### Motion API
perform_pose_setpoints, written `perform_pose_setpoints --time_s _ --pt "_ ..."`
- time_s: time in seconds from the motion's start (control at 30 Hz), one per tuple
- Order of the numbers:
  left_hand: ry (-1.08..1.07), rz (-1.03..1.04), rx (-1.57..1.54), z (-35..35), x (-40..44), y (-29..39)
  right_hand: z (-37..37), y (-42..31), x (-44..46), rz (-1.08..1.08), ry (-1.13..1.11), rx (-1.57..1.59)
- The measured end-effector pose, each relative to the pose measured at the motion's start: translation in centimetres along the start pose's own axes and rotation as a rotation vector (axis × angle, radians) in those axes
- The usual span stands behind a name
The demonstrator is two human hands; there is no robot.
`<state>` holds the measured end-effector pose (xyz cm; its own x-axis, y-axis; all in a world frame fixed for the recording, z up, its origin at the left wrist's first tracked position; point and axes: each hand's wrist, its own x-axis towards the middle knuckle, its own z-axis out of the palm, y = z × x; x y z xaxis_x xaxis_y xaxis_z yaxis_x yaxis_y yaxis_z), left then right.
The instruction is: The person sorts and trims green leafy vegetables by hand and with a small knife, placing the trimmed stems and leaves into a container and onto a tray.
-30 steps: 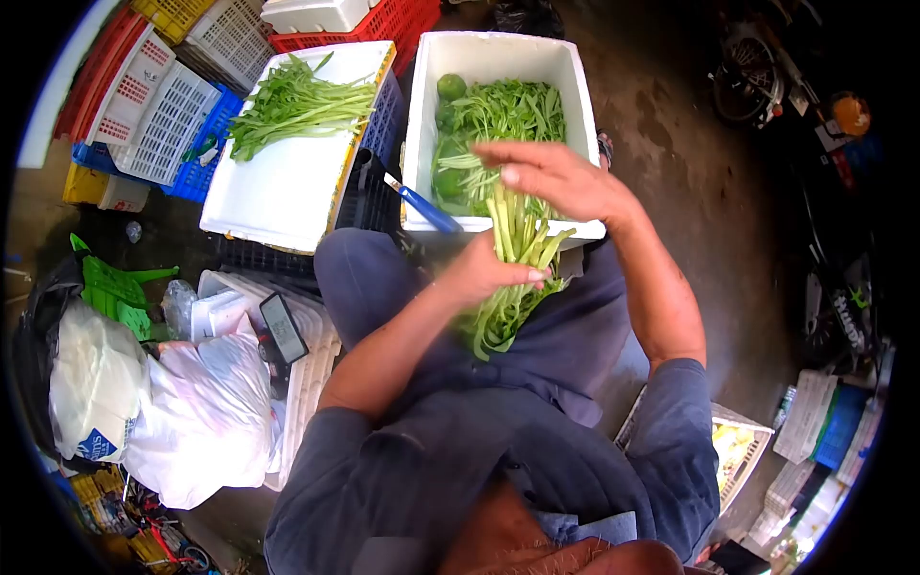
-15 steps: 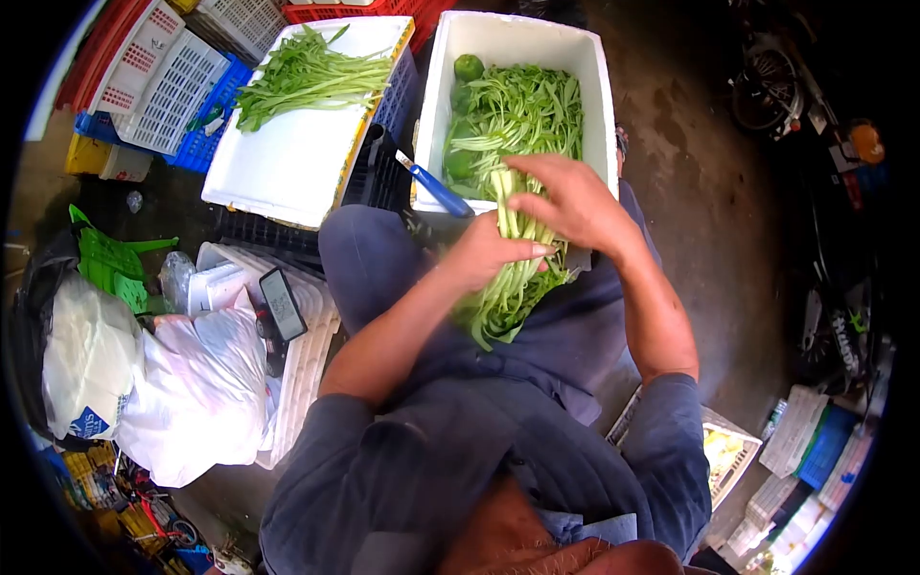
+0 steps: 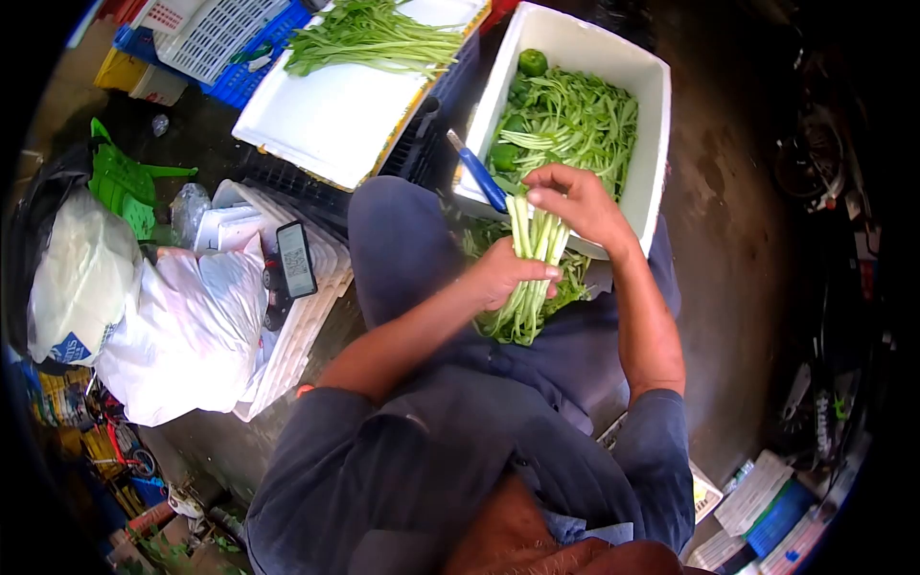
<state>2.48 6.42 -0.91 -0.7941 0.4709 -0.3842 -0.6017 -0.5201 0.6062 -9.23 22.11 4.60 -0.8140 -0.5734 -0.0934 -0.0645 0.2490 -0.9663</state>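
Note:
My left hand point(image 3: 508, 276) is wrapped round the pale stems of a bunch of water spinach point(image 3: 537, 251), held over my lap with the cut ends up and the leaves hanging below. At the upper stem ends, my right hand point(image 3: 582, 201) curls its fingers against the stalks. A blue-handled knife point(image 3: 482, 177) leans at the near left edge of a white foam box point(image 3: 654, 134), its blade pointing away from me. Inside the box lie loose leafy greens point(image 3: 585, 115) and several round green vegetables point(image 3: 532, 63).
More long-stemmed greens point(image 3: 379, 40) lie on a white foam lid point(image 3: 321, 125) to the left. Beside my left leg are a pale crate point(image 3: 321, 307), a phone point(image 3: 296, 259) and white plastic bags point(image 3: 182, 326). A green plastic stool point(image 3: 123, 182) stands farther left.
The bunch now stands more upright, stem ends gathered. My right hand's fingers have curled in at the stem ends. The whole view has shifted, with the boxes appearing farther right and higher.

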Motion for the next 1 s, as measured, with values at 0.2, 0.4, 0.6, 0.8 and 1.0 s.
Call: perform_pose_setpoints --time_s 0.2,0.4,0.6,0.8,1.0 --pt "0.198 0.111 -0.064 -2.0 -1.9 1.0 3.7 7.4 8.6 0.153 0.238 -0.109" --pt "0.216 0.113 -0.085 -2.5 -2.2 2.2 9.9 13.4 10.1 0.044 0.147 -0.557" --pt "0.131 0.224 -0.060 -1.6 -1.2 7.9 4.5 9.8 5.4 0.161 0.208 -0.048" --pt "-0.248 0.331 0.312 3.3 -5.3 28.1 -4.3 7.0 -5.7 0.255 0.582 0.821" --pt "0.105 0.213 1.026 8.6 -12.7 33.5 -3.0 8.5 -13.2 0.244 0.629 0.616"
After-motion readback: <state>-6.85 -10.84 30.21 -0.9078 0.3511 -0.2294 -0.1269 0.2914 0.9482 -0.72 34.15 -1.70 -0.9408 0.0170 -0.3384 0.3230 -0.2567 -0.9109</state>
